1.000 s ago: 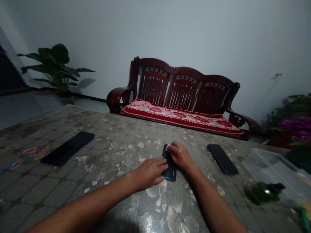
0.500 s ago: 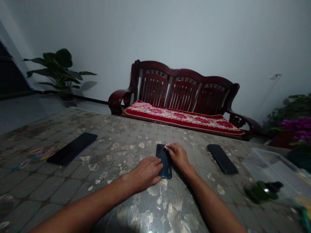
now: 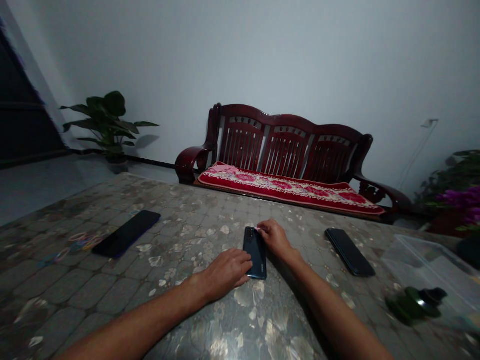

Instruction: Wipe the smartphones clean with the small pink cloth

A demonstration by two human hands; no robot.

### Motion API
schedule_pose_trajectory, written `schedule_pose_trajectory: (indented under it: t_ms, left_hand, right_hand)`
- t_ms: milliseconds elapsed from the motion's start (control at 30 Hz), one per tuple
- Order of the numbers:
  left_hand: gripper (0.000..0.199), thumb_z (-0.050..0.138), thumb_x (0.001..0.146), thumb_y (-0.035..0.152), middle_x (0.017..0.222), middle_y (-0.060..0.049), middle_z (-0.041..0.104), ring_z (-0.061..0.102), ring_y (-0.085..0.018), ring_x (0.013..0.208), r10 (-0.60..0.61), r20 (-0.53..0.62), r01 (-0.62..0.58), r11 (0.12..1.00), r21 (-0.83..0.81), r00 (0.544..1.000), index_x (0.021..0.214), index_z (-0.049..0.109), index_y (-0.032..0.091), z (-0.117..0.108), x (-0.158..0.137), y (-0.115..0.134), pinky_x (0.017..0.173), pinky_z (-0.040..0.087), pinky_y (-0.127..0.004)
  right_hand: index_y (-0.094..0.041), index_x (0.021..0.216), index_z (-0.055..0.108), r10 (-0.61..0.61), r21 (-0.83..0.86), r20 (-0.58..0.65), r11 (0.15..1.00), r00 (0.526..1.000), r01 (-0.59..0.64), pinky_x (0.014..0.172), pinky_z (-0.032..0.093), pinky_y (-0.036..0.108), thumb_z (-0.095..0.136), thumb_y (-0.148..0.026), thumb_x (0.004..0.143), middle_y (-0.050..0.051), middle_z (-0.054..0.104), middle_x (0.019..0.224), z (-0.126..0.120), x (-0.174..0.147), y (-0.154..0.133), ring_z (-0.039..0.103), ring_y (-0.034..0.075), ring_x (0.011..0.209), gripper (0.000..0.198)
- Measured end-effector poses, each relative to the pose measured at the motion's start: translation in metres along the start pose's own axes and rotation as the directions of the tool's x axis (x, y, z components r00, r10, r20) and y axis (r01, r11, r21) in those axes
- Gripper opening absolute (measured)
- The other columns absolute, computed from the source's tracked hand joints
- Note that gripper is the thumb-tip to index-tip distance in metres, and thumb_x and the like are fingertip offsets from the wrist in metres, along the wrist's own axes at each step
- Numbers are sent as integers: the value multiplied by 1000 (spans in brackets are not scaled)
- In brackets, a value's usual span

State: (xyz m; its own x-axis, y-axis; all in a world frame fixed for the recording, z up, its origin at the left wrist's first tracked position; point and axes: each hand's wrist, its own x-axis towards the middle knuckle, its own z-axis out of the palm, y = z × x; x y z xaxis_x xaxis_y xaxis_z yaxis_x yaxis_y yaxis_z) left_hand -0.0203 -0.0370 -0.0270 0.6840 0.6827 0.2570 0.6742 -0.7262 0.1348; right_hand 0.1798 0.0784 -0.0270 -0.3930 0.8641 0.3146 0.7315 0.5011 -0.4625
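A dark blue smartphone (image 3: 256, 250) lies back up on the patterned tablecloth (image 3: 210, 325), its camera end away from me. My left hand (image 3: 230, 270) grips its left edge, with the fingertips over the back cover. At the upper right edge, my right hand (image 3: 273, 236) is closed in a pinch on a small pale pink piece (image 3: 258, 229), perhaps cloth or paper; most of it is hidden by the fingers. To the left lies a larger black phone (image 3: 127, 233) with a purple edge. Another dark phone (image 3: 349, 252) lies to the right.
Several coloured hair ties (image 3: 77, 242) lie beside the left phone. At the right are a clear plastic box (image 3: 423, 250) and a green bottle (image 3: 414, 305) with a black cap. A wooden bench (image 3: 288, 150) stands beyond the table, and a potted plant (image 3: 108, 122) stands at far left.
The view has shifted a little, so everything sits slightly lower and to the right. Both hands stay at the smartphone; less of the pink piece shows at my right fingertips.
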Motion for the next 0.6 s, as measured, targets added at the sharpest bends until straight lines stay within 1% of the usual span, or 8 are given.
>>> schedule_pose_trajectory:
  t_ms: [133, 200, 267, 433, 600]
  left_hand:
    - [11, 66, 93, 26, 108, -9, 71, 67, -25, 102, -32, -28, 32, 999, -6, 999, 102, 68, 20, 8, -4, -1, 92, 51, -35]
    - [11, 67, 93, 26, 107, -8, 71, 67, -24, 101, -30, -24, 30, 1000, 0, 999, 102, 68, 20, 8, -4, -1, 92, 51, -35]
    - [10, 67, 93, 26, 106, -8, 71, 66, -24, 101, -31, -14, 31, 999, 14, 999, 101, 68, 20, 6, -3, -1, 92, 51, -35]
    - [11, 67, 93, 27, 104, -8, 70, 66, -25, 100, -27, 31, 25, 999, 44, 999, 101, 67, 18, 2, -2, 0, 88, 51, -35]
    - [10, 67, 94, 26, 102, -7, 69, 65, -25, 99, -22, 33, 21, 998, 53, 999, 99, 66, 17, 0, 0, 1, 86, 51, -36]
  right_hand:
    - [-19, 101, 76, 23, -128, 58, 992, 998, -15, 80, 46, 25, 56, -14, 94, 9, 69, 100, 2, 8, -8, 64, 19, 93, 22]
    - [-20, 100, 76, 36, -186, 87, 982, 996, -20, 77, 44, 24, 55, -16, 95, 8, 68, 100, 4, 13, -12, 63, 18, 92, 22]
    - [-21, 99, 75, 23, -222, 101, 975, 995, 0, 74, 42, 24, 55, -17, 96, 7, 67, 99, 5, 17, -14, 63, 18, 90, 21]
    - [-22, 99, 74, -72, -227, 147, 968, 986, 104, 72, 41, 25, 54, -19, 97, 7, 67, 99, 9, 23, -17, 62, 18, 88, 21]
    - [-22, 99, 76, -74, -230, 148, 967, 986, 107, 70, 40, 26, 52, -18, 97, 7, 67, 98, 9, 29, -20, 61, 19, 88, 24]
